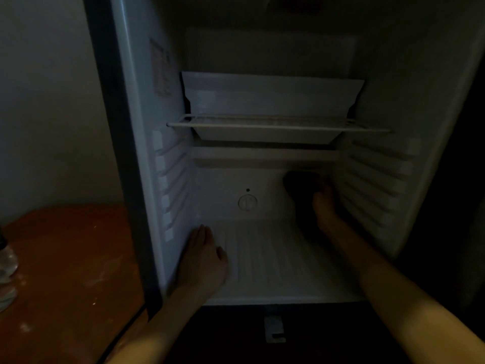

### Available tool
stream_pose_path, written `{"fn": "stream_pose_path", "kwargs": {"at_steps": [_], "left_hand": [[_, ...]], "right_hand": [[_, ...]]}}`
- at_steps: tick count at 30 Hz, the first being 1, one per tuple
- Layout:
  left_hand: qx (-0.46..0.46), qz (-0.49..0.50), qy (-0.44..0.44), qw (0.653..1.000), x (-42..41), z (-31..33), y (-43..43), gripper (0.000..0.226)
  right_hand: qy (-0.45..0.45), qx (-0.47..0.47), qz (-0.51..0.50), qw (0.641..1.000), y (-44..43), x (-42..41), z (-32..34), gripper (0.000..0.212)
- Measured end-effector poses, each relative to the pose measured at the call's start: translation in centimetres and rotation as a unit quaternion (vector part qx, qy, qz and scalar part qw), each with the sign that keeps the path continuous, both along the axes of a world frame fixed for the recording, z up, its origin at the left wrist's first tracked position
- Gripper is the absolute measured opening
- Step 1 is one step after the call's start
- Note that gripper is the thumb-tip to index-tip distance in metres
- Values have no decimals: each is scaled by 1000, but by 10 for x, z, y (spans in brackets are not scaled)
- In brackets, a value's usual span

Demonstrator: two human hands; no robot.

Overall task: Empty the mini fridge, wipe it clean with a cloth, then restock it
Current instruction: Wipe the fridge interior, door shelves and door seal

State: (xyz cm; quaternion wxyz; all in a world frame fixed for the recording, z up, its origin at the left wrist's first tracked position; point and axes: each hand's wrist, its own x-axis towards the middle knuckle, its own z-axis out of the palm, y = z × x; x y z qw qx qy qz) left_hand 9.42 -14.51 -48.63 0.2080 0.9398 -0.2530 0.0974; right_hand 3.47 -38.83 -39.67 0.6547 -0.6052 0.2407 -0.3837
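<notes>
The mini fridge [262, 258] stands open and dim, its white ribbed floor bare. My left hand [203, 254] lies flat on the floor by the left wall, fingers apart, holding nothing. My right hand [324, 206] reaches deep to the back right and presses a dark cloth [299, 187] against the rear wall. A round dial [247, 202] sits on the rear wall, left of the cloth. Above, a wire shelf [275, 126] spans the fridge with a white tray [270, 101] resting over it.
A reddish-brown wooden surface [65, 271] lies left of the fridge. A clear plastic bottle [6, 264] stands at its far left edge. The fridge's dark left frame [118, 153] rises between them. A small white bracket [274, 328] sits below the fridge's front lip.
</notes>
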Motion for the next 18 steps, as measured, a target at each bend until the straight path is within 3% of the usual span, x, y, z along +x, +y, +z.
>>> {"fn": "stream_pose_path", "kwargs": {"at_steps": [4, 6, 8, 12, 16, 18], "left_hand": [[2, -3, -1, 1000, 0, 2, -1, 60], [1, -4, -1, 1000, 0, 2, 0, 60], [9, -4, -1, 1000, -1, 3, 1, 60], [2, -3, -1, 1000, -1, 3, 0, 59], [8, -4, -1, 1000, 0, 2, 1, 58], [6, -3, -1, 1000, -2, 3, 0, 58]], "right_hand": [[130, 49, 35, 990, 19, -14, -24, 48], [168, -8, 19, 986, 19, -14, -13, 37], [155, -60, 1, 986, 20, -8, 7, 36], [33, -59, 7, 998, 25, 13, 32, 37], [143, -59, 113, 982, 25, 6, -19, 30], [217, -136, 167, 952, 24, 10, -34, 17]]}}
